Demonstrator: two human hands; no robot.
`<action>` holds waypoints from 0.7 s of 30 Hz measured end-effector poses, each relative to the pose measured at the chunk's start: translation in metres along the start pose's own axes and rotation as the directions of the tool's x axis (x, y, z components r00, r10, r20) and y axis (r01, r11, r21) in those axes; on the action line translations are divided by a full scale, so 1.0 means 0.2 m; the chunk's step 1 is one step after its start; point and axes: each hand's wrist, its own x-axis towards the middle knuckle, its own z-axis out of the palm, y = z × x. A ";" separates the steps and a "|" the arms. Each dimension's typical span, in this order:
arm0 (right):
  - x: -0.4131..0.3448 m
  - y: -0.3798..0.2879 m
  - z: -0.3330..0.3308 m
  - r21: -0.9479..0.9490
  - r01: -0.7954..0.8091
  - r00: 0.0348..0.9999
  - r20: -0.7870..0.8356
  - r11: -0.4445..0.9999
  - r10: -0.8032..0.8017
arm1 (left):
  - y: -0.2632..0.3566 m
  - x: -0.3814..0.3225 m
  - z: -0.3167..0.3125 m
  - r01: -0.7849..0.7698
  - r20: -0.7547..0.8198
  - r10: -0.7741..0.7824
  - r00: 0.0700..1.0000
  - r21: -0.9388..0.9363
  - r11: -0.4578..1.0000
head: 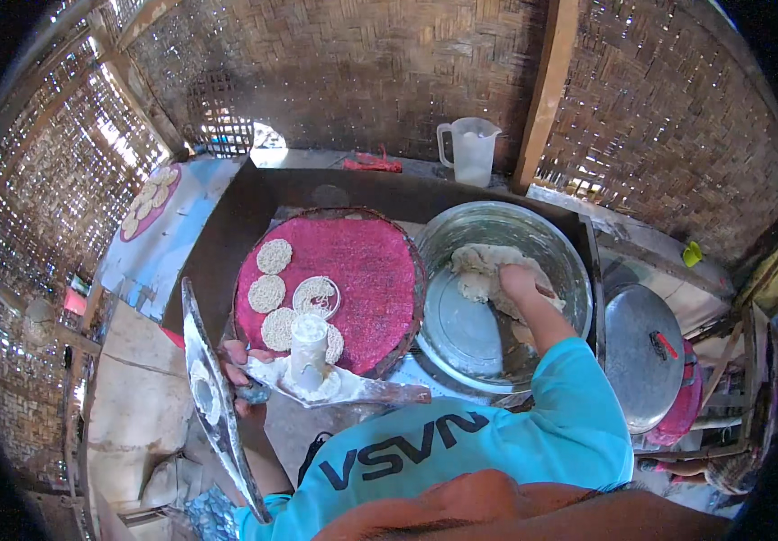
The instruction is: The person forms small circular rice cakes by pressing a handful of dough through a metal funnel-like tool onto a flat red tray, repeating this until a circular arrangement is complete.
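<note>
My left hand (pixel 239 376) grips a wooden hand press in two parts, coated in white paste or flour. One part, a handle bar with an upright white plunger cylinder (pixel 309 348), stretches toward my shirt. The other, a long bar with a round hole (pixel 208 399), stands tilted on the left. My right hand (pixel 521 287) is sunk in a lump of pale dough (pixel 480 260) inside a large metal basin (pixel 443 331); its fingertips are partly hidden. Between my hands lies a round tray covered with magenta cloth (pixel 375 291), bearing several noodle discs (pixel 266 293) and a white ring mould (pixel 339 299).
A dark wooden box edge (pixel 362 181) surrounds tray and basin. Behind it stands a plastic measuring jug (pixel 474 152). More discs (pixel 149 203) lie at left on a blue-white sheet (pixel 159 260). A metal lid (pixel 639 358) leans right; another person (pixel 730 471) is low right.
</note>
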 end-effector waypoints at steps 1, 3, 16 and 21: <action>-0.01 0.00 0.01 -0.072 0.041 0.999 0.013 0.997 -0.040 | 0.00 -0.01 -0.01 0.003 0.004 -0.003 1.000 0.000 1.000; -0.05 0.01 0.03 -0.144 0.078 0.997 0.036 0.986 -0.073 | -0.02 -0.02 -0.03 0.005 0.009 -0.005 1.000 0.000 1.000; -0.10 0.02 -0.17 -0.200 0.078 0.997 0.032 0.977 -0.074 | 0.05 0.01 -0.01 -0.041 0.040 0.042 0.998 -0.022 0.999; 0.13 -0.02 -0.15 -0.283 0.079 0.994 -0.043 0.956 -0.096 | 0.14 0.01 0.04 -0.024 0.080 0.030 0.996 -0.080 0.997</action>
